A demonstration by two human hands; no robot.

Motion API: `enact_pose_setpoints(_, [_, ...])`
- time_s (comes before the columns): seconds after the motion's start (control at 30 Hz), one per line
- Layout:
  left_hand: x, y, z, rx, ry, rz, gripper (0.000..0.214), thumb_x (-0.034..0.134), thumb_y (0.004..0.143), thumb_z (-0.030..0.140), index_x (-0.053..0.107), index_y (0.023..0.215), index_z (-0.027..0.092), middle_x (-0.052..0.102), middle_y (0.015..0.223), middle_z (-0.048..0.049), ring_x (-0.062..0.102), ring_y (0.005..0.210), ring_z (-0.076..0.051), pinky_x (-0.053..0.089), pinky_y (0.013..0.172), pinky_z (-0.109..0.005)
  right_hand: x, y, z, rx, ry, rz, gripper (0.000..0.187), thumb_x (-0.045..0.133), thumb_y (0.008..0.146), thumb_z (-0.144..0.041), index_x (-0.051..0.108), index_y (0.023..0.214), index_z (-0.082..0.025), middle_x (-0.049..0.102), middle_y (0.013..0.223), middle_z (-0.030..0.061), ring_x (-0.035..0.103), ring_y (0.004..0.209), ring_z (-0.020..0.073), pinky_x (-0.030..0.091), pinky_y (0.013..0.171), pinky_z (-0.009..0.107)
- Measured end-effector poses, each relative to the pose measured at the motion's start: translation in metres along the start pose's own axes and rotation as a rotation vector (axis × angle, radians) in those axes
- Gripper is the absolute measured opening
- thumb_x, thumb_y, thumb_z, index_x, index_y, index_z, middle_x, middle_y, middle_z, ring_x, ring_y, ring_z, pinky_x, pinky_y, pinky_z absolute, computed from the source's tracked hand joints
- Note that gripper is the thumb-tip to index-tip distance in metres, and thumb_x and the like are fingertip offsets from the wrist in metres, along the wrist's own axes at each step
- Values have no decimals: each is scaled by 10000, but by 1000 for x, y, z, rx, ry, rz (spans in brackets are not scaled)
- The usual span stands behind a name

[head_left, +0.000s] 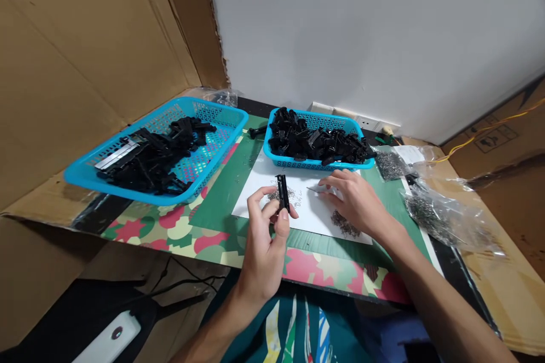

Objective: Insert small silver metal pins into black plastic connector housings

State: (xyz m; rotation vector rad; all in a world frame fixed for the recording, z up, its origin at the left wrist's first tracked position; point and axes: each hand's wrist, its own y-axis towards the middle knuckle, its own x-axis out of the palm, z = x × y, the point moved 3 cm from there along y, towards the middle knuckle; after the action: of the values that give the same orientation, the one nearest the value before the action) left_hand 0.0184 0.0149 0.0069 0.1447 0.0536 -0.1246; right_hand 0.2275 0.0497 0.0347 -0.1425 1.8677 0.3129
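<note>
My left hand (268,238) is closed around a long, narrow black plastic part (283,193), held upright over a white paper sheet (255,181). Beyond it, a loose scatter of tiny metal pieces (293,193) lies on the paper. My right hand (351,195) is at the sheet's right side, its fingers pinched together. From the fingertips a thin, pointed sliver (314,189) sticks out to the left; its kind cannot be made out. Just below that hand sits a denser pile of small metal pieces (344,224).
Black plastic parts fill a blue basket (319,163) behind the paper; more lie in a larger blue basket (240,119) at left. Clear bags of metal pieces (430,215) rest at right. Cardboard (93,39) walls the left, and a power strip (366,122) lines the wall.
</note>
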Motion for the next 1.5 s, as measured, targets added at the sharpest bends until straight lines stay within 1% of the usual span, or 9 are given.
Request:
enact_pose_setpoints(0.27, [-6, 9, 0, 7, -11, 5, 104, 466, 1095, 321, 520, 1120, 236, 619, 1010, -32, 565, 881, -173, 441, 804, -299, 14, 21, -23, 17, 310, -108, 108, 707, 952, -154, 796, 923, -206, 744, 908, 32, 649, 811, 193, 408, 704, 288])
enact_pose_setpoints(0.53, [-6, 8, 0, -7, 81, -29, 161, 473, 1093, 325, 599, 1067, 228, 616, 989, -25, 573, 898, -181, 446, 791, -293, 26, 18, -24, -20, 199, -56, 155, 617, 987, -113, 709, 896, -199, 719, 927, 45, 614, 907, 220, 399, 791, 307])
enact_pose_setpoints(0.63, [-6, 8, 0, -19, 101, -51, 192, 468, 1097, 332, 624, 1066, 225, 633, 980, -19, 568, 869, -177, 443, 770, -287, 16, 14, -25, -16, 403, -52, 146, 575, 1014, -144, 661, 908, -198, 690, 925, 33, 590, 895, 201, 413, 795, 298])
enact_pose_setpoints(0.77, [-4, 7, 2, -25, 138, -87, 204, 495, 1093, 374, 638, 1104, 229, 630, 967, -6, 565, 832, -168, 440, 757, -279, 3, 8, -32, -25, 788, -142, 217, 569, 1063, -351, 643, 932, -194, 651, 888, 19, 548, 791, 169, 427, 713, 277])
enact_pose_setpoints(0.87, [-2, 6, 4, -13, 131, -131, 223, 488, 1102, 389, 629, 1052, 223, 608, 942, 4, 570, 863, -162, 440, 782, -268, 0, 3, -39, -58, 884, -140, 249, 601, 1054, -408, 652, 935, -196, 656, 895, 22, 557, 812, 173, 446, 737, 288])
enact_pose_setpoints(1.0, [0, 6, 4, -32, 84, -144, 246, 456, 1118, 374, 582, 977, 216, 571, 910, 15, 525, 850, -150, 424, 774, -254, 2, -2, -49, -154, 783, -16, 176, 588, 1073, -326, 666, 962, -213, 674, 926, 34, 581, 865, 185, 468, 793, 304])
enact_pose_setpoints(1.13, [-1, 7, 4, -36, 34, -131, 290, 428, 1126, 381, 558, 932, 210, 515, 853, 20, 471, 808, -148, 402, 745, -251, 6, -7, -57, -297, 548, 142, 142, 547, 1086, -230, 670, 1016, -218, 695, 975, 66, 599, 921, 211, 477, 828, 337])
enact_pose_setpoints(1.33, [-3, 10, 1, -35, 19, -117, 273, 452, 1115, 384, 557, 937, 206, 515, 858, 14, 463, 803, -153, 408, 732, -250, 9, -12, -60, -497, 234, 396, 143, 543, 1077, -164, 685, 1062, -161, 716, 914, 85, 565, 788, 200, 443, 705, 345])
enact_pose_setpoints(1.5, [-4, 12, 1, -15, 21, -48, 313, 493, 1097, 390, 535, 853, 197, 477, 786, 26, 447, 738, -137, 378, 672, -236, 3, -22, -65, -785, -62, 541, 197, 522, 1045, -96, 712, 1092, -114, 752, 968, 125, 588, 757, 202, 407, 628, 358])
